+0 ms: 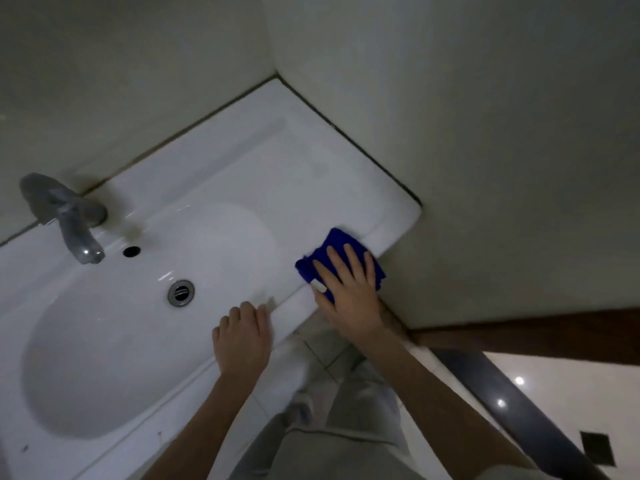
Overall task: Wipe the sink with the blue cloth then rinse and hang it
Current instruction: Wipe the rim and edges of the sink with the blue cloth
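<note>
A white ceramic sink fills the left and middle of the head view, set into a wall corner. The blue cloth lies folded on the sink's front right edge. My right hand presses flat on top of the cloth, fingers spread over it. My left hand rests on the sink's front rim beside the basin, fingers curled over the edge, holding nothing. A white tag on the cloth shows by my right thumb.
A grey metal tap stands at the back left, with an overflow hole and a metal drain in the basin. Walls close in behind and to the right. A floor drain grate sits on the tiled floor at lower right.
</note>
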